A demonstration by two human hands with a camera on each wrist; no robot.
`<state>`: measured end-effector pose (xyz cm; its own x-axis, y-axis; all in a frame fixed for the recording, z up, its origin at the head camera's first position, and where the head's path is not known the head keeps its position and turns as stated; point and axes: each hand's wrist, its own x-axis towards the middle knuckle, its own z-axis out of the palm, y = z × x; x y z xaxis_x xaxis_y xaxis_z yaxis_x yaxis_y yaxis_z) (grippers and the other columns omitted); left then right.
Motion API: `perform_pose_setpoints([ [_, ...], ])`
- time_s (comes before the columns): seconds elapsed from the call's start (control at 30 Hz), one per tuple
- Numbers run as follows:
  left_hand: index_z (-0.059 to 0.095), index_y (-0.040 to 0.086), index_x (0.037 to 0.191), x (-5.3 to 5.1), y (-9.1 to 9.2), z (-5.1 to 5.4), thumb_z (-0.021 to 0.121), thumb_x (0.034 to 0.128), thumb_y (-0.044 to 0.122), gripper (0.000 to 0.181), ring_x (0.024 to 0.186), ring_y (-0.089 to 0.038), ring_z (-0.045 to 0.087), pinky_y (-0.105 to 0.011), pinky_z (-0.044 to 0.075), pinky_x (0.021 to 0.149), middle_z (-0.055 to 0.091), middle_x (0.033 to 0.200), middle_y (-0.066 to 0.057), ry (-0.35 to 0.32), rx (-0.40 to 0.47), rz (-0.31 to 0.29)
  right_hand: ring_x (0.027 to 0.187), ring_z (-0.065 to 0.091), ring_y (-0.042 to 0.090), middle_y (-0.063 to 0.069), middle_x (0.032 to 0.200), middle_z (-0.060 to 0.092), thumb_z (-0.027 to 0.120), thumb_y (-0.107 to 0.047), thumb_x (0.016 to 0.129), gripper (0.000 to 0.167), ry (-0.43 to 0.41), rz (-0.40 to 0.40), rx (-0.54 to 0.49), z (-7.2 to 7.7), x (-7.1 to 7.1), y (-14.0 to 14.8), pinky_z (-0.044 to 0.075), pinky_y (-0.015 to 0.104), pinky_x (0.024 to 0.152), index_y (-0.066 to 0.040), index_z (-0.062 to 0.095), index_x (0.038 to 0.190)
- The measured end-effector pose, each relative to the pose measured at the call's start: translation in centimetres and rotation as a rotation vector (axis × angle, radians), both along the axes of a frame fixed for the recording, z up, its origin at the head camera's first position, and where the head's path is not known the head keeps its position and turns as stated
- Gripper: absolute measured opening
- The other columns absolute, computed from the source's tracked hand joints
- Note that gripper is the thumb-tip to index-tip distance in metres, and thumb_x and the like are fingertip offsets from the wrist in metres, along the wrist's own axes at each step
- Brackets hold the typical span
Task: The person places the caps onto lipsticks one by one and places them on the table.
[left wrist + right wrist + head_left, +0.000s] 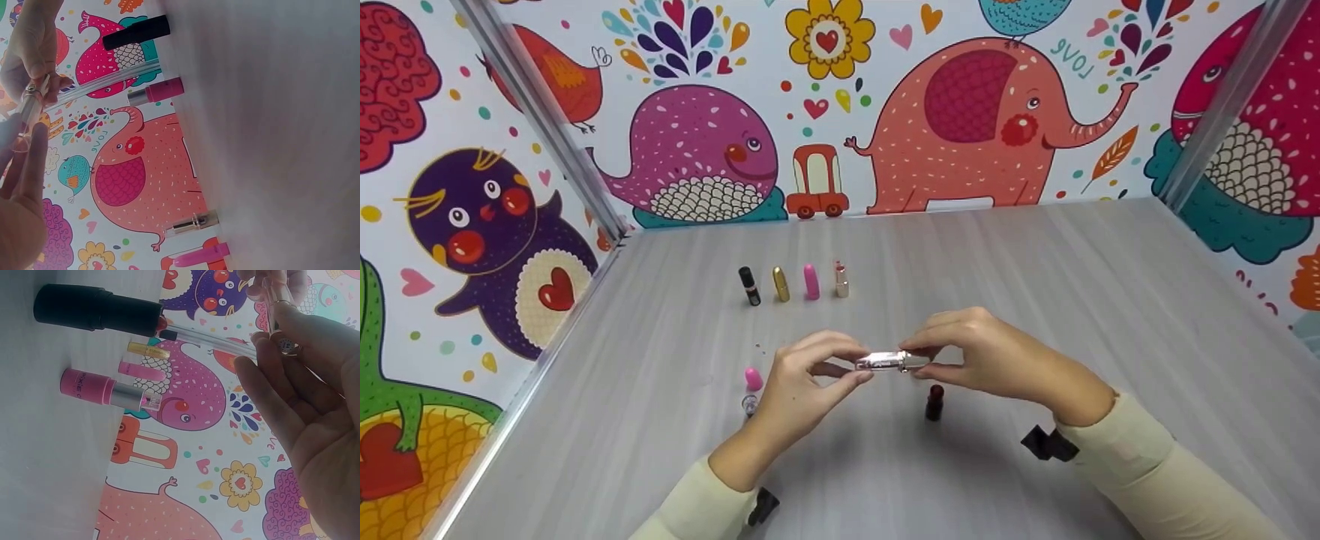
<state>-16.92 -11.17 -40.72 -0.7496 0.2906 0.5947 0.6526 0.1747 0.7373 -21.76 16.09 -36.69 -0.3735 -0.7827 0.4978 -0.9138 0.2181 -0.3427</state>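
Above the middle of the table, both hands hold one silvery lipstick tube point(883, 361) lying sideways. The left hand point(802, 386) pinches its left end between thumb and fingers; the right hand point(986, 352) pinches the other end. In the left wrist view the tube point(32, 107) is clear with a metallic band, between the left fingers point(35, 157) and the right hand point(32, 50). The right wrist view has its round end point(286, 345) near the right thumb. Below the right hand, a dark red lipstick point(934, 403) stands uncapped on the table.
Farther back stand a black tube point(749, 286), a gold one point(781, 284), a pink one point(811, 282) and a lipstick with a clear cap point(841, 280). Beside the left wrist are a pink piece point(754, 379) and a small round clear item point(749, 405). Printed panels enclose the table point(1035, 255).
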Motion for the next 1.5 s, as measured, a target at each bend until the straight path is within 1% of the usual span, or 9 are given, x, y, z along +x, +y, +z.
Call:
perform_pose_setpoints([
  [0.13, 0.081, 0.004, 0.108, 0.02, 0.02, 0.02, 0.086, 0.0879, 0.000, 0.021, 0.095, -0.025, 0.075, -0.032, 0.067, 0.079, 0.077, 0.106, -0.005, 0.004, 0.008, 0.000, 0.085, 0.073, 0.011, 0.001, 0.100, 0.079, 0.089, -0.001, 0.086, 0.030, 0.005, 0.013, -0.007, 0.07, 0.08, -0.13, 0.063, 0.022, 0.072, -0.005, 0.081, 0.114],
  [0.27, 0.081, 0.005, 0.108, 0.10, 0.06, 0.05, 0.086, 0.0878, 0.000, 0.021, 0.094, -0.023, 0.075, -0.032, 0.067, 0.079, 0.077, 0.106, -0.004, -0.011, 0.007, 0.004, 0.084, 0.073, 0.011, 0.002, 0.100, 0.079, 0.089, -0.002, 0.086, 0.029, -0.001, 0.015, -0.006, 0.07, 0.14, -0.19, 0.062, 0.020, 0.072, -0.005, 0.081, 0.114],
  [0.37, 0.081, 0.005, 0.108, 0.16, 0.10, 0.08, 0.087, 0.0875, 0.000, 0.021, 0.094, -0.022, 0.075, -0.032, 0.066, 0.079, 0.077, 0.105, -0.004, -0.015, 0.004, 0.009, 0.084, 0.073, 0.011, 0.002, 0.100, 0.079, 0.089, -0.002, 0.086, 0.028, -0.004, 0.012, -0.001, 0.06, 0.16, -0.18, 0.062, 0.021, 0.072, -0.005, 0.081, 0.113],
  [0.6, 0.082, 0.004, 0.107, 0.20, 0.16, 0.07, 0.087, 0.0867, -0.001, 0.022, 0.093, -0.021, 0.075, -0.031, 0.067, 0.078, 0.077, 0.105, -0.004, 0.005, 0.001, 0.017, 0.086, 0.074, 0.011, 0.004, 0.101, 0.079, 0.089, -0.003, 0.086, 0.030, -0.019, 0.001, 0.013, 0.11, 0.27, -0.19, 0.064, 0.023, 0.073, -0.005, 0.081, 0.114],
  [0.8, 0.081, 0.004, 0.106, 0.14, 0.24, -0.05, 0.087, 0.0872, 0.000, 0.020, 0.093, -0.022, 0.075, -0.031, 0.067, 0.078, 0.077, 0.104, -0.005, 0.016, 0.006, 0.014, 0.085, 0.074, 0.011, 0.005, 0.101, 0.079, 0.089, -0.002, 0.086, 0.030, -0.011, 0.012, 0.006, 0.05, 0.20, -0.19, 0.064, 0.023, 0.073, -0.005, 0.081, 0.114],
  [0.97, 0.081, 0.004, 0.107, 0.10, 0.12, -0.02, 0.086, 0.0878, 0.000, 0.021, 0.093, -0.023, 0.075, -0.031, 0.067, 0.078, 0.077, 0.105, -0.005, 0.023, 0.005, 0.008, 0.085, 0.074, 0.011, 0.003, 0.101, 0.079, 0.089, -0.002, 0.086, 0.029, -0.012, 0.004, -0.003, 0.03, 0.21, -0.23, 0.064, 0.023, 0.073, -0.005, 0.081, 0.115],
  [1.2, 0.081, 0.003, 0.108, -0.15, 0.06, -0.04, 0.086, 0.0885, 0.001, 0.021, 0.093, -0.022, 0.076, -0.032, 0.067, 0.077, 0.077, 0.104, -0.005, 0.068, 0.007, -0.005, 0.087, 0.076, 0.015, 0.004, 0.104, 0.080, 0.089, -0.001, 0.086, 0.031, -0.005, 0.011, -0.032, -0.08, 0.09, -0.15, 0.064, 0.025, 0.073, -0.004, 0.081, 0.115],
  [1.3, 0.080, 0.003, 0.108, -0.15, 0.02, -0.08, 0.085, 0.0891, 0.001, 0.020, 0.093, -0.023, 0.076, -0.031, 0.067, 0.077, 0.077, 0.104, -0.006, 0.082, 0.007, -0.005, 0.088, 0.076, 0.013, 0.003, 0.105, 0.080, 0.089, -0.002, 0.086, 0.031, -0.014, 0.002, -0.029, -0.08, 0.02, -0.04, 0.064, 0.025, 0.074, -0.004, 0.081, 0.116],
  [1.5, 0.080, 0.003, 0.109, -0.17, -0.26, 0.16, 0.086, 0.0881, -0.001, 0.022, 0.092, -0.025, 0.076, -0.032, 0.067, 0.076, 0.077, 0.104, -0.006, 0.098, 0.023, 0.014, 0.087, 0.076, 0.012, 0.003, 0.105, 0.080, 0.089, -0.005, 0.087, 0.031, -0.040, -0.025, -0.027, 0.22, -0.04, 0.22, 0.064, 0.025, 0.073, -0.005, 0.081, 0.116],
])
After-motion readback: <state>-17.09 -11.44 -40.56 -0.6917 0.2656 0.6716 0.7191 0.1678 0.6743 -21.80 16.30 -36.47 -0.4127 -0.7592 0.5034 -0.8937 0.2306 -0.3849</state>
